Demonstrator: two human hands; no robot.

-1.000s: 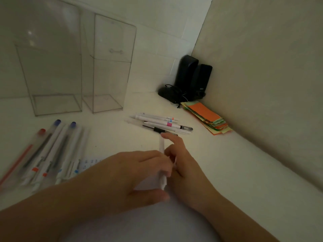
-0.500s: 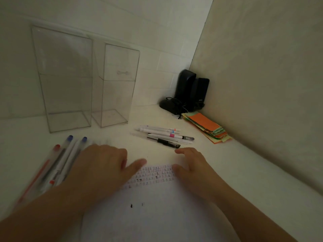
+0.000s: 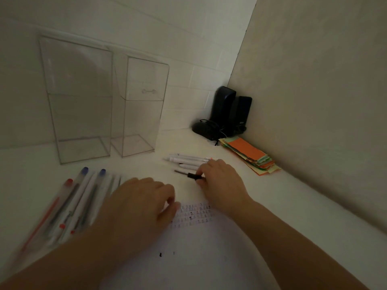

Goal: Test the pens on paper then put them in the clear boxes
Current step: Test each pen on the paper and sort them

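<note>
A white sheet of paper [image 3: 194,248] with printed rows at its top lies in front of me. My left hand [image 3: 134,208] rests flat on its left part, fingers loosely curled. My right hand [image 3: 219,181] has its fingertips closed on a thin clear pen with a black grip [image 3: 188,175], the nearest of a small cluster of white pens [image 3: 188,159]. Several capped pens with blue and red caps [image 3: 77,197] lie at the left. Two tall clear boxes [image 3: 81,101] [image 3: 142,105] stand upright at the back, nothing inside them.
Black speakers and a mouse with cables [image 3: 226,116] fill the back corner. A stack of coloured paper slips, orange on top [image 3: 249,155], lies along the right wall [image 3: 314,101]. The white desk surface [image 3: 293,206] runs to that wall.
The folded paper was spread out flat. My right hand then left the paper and reached forward to the pen cluster, closing on the black-grip pen. The view tilted upward.
</note>
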